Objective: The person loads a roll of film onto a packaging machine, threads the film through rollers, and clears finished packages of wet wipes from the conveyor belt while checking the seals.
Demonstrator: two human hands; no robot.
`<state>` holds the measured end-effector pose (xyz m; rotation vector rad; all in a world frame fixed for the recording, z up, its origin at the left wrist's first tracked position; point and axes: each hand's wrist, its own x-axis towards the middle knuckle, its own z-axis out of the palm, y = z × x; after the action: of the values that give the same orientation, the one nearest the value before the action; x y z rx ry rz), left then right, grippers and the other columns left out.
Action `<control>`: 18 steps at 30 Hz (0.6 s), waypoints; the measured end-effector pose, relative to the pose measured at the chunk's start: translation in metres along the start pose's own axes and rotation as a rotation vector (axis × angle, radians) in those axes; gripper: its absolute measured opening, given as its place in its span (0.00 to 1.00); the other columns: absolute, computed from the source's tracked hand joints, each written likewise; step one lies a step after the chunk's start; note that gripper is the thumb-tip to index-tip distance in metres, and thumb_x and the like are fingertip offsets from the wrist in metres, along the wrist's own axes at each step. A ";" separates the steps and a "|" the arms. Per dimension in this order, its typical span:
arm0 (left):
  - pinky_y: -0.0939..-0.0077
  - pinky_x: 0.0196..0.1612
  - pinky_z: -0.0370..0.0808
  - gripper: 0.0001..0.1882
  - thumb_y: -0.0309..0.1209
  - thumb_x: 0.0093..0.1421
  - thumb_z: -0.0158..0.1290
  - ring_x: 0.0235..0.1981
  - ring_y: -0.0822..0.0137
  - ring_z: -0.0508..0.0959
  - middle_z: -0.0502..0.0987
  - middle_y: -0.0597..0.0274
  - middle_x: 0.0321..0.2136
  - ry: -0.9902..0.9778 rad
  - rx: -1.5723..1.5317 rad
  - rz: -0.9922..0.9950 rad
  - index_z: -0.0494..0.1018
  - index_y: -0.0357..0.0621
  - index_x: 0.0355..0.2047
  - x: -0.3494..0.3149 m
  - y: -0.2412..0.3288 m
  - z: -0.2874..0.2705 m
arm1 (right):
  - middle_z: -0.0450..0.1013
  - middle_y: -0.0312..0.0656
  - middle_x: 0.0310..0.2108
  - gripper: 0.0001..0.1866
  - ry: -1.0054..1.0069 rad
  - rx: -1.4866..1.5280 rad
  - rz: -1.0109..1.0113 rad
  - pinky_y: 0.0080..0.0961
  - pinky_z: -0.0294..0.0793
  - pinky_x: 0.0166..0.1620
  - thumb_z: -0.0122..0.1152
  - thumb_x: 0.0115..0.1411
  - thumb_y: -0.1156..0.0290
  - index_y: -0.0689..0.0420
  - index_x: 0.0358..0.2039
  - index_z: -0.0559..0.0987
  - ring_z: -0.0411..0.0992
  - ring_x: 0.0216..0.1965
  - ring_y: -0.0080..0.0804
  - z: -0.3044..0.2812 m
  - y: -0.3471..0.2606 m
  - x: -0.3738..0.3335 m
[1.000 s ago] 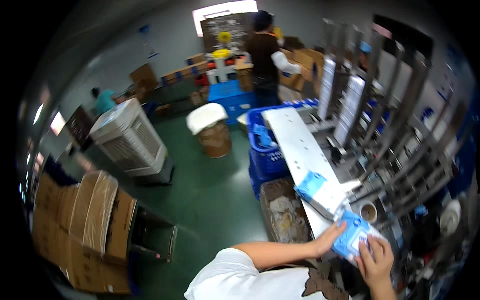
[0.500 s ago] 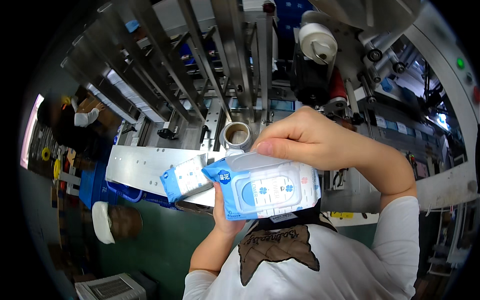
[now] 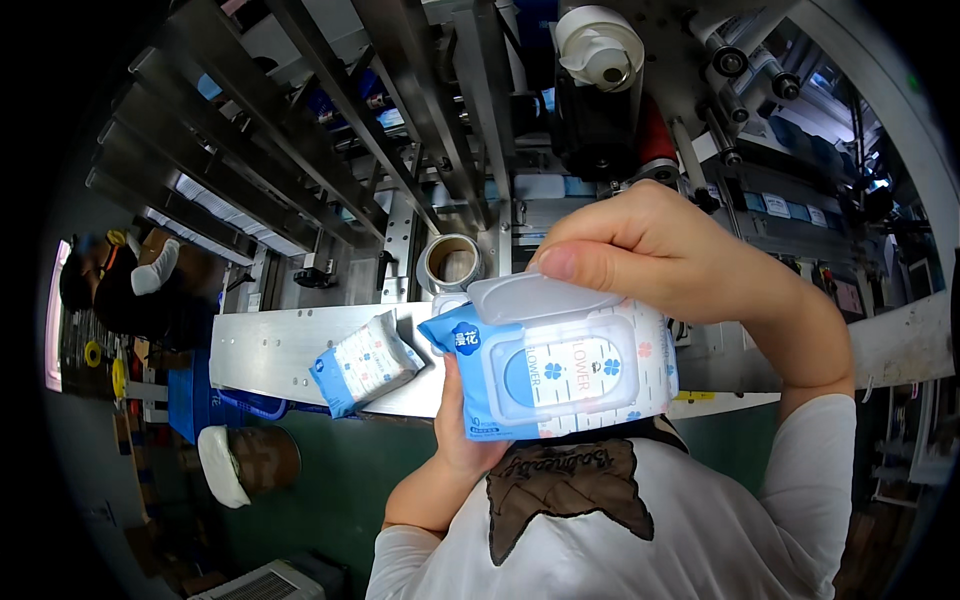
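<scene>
A blue and white pack of wet wipes (image 3: 590, 400) is held up in front of my chest. My left hand (image 3: 465, 425) grips it from below at its left end, fingers hidden beneath. Over its top, my right hand (image 3: 640, 255) is closed in a pinch on the far edge of the clear plastic lid (image 3: 535, 300), which stands raised and tilted. Under the lid show a clear frame and the printed film. A second wipes pack (image 3: 368, 365) lies on the metal ledge, left of my left hand and apart from it.
The metal ledge (image 3: 260, 345) runs along the machine front. A tape roll (image 3: 452, 262) sits just beyond the held pack. Upright metal guides (image 3: 330, 100) rise at the far left, rollers (image 3: 728, 62) at the far right. A stool (image 3: 250, 465) stands left; another person (image 3: 130, 280) works at far left.
The view has shifted a little. The held pack has moved slightly right, and a gap now shows between it and the pack on the ledge. Both hands keep their hold; the lid stays raised.
</scene>
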<state>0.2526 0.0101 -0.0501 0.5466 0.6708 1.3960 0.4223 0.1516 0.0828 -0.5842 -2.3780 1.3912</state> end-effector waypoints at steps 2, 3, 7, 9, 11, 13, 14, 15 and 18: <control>0.60 0.59 0.63 0.33 0.54 0.66 0.28 0.57 0.57 0.66 0.63 0.54 0.57 0.006 -0.009 -0.005 0.54 0.43 0.61 0.001 -0.001 0.001 | 0.75 0.39 0.25 0.15 -0.001 0.009 0.002 0.17 0.68 0.30 0.51 0.64 0.66 0.66 0.33 0.79 0.70 0.27 0.19 -0.001 0.003 0.000; 0.61 0.59 0.63 0.33 0.53 0.66 0.28 0.57 0.57 0.66 0.64 0.55 0.57 0.013 -0.025 -0.004 0.54 0.43 0.61 0.001 -0.002 0.001 | 0.75 0.39 0.25 0.15 -0.005 0.008 0.005 0.17 0.68 0.30 0.51 0.64 0.66 0.66 0.33 0.79 0.70 0.27 0.19 -0.001 0.004 0.000; 0.62 0.59 0.63 0.32 0.53 0.66 0.29 0.56 0.58 0.67 0.64 0.56 0.57 0.038 -0.049 0.001 0.55 0.43 0.61 0.001 -0.006 -0.002 | 0.67 0.39 0.15 0.17 0.092 0.068 -0.071 0.22 0.60 0.22 0.53 0.62 0.61 0.64 0.27 0.78 0.61 0.17 0.20 0.006 0.009 -0.002; 0.62 0.59 0.63 0.32 0.53 0.66 0.30 0.56 0.58 0.67 0.64 0.56 0.57 0.008 -0.067 0.006 0.56 0.42 0.60 0.001 -0.007 -0.004 | 0.69 0.39 0.16 0.16 0.078 0.041 -0.046 0.22 0.63 0.24 0.53 0.61 0.62 0.63 0.27 0.78 0.64 0.19 0.23 0.006 0.006 -0.006; 0.62 0.59 0.63 0.32 0.53 0.66 0.30 0.56 0.58 0.67 0.65 0.56 0.56 -0.028 -0.072 0.024 0.56 0.43 0.60 0.003 -0.009 -0.006 | 0.71 0.40 0.21 0.14 0.099 -0.043 -0.125 0.24 0.66 0.27 0.54 0.60 0.64 0.62 0.29 0.78 0.68 0.22 0.28 0.005 0.008 -0.009; 0.63 0.59 0.62 0.32 0.53 0.66 0.30 0.56 0.58 0.67 0.65 0.56 0.56 -0.083 -0.069 0.043 0.56 0.43 0.60 0.008 -0.012 -0.005 | 0.73 0.40 0.28 0.11 0.170 -0.196 -0.285 0.27 0.69 0.33 0.56 0.57 0.65 0.60 0.32 0.79 0.71 0.29 0.32 0.009 0.018 -0.019; 0.63 0.59 0.62 0.31 0.53 0.66 0.30 0.57 0.58 0.66 0.65 0.56 0.56 -0.031 -0.040 0.043 0.57 0.43 0.60 0.013 -0.014 -0.005 | 0.74 0.40 0.33 0.12 0.228 -0.315 -0.380 0.29 0.69 0.37 0.58 0.55 0.64 0.59 0.35 0.79 0.71 0.32 0.33 0.013 0.022 -0.029; 0.63 0.59 0.61 0.31 0.53 0.66 0.31 0.57 0.59 0.66 0.65 0.57 0.56 0.018 -0.009 0.040 0.57 0.43 0.59 0.016 -0.018 -0.005 | 0.74 0.40 0.37 0.14 0.262 -0.443 -0.470 0.31 0.70 0.40 0.60 0.54 0.64 0.58 0.37 0.79 0.72 0.36 0.34 0.020 0.026 -0.041; 0.62 0.60 0.59 0.31 0.53 0.66 0.32 0.58 0.59 0.65 0.64 0.56 0.57 0.075 0.058 0.072 0.56 0.43 0.60 0.037 -0.027 0.003 | 0.77 0.38 0.33 0.17 0.264 -0.614 -0.503 0.23 0.74 0.30 0.66 0.51 0.61 0.57 0.38 0.79 0.75 0.29 0.28 0.045 0.054 -0.091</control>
<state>0.2751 0.0441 -0.0711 0.5712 0.7606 1.4738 0.4895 0.0960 0.0076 -0.2494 -2.4687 0.3460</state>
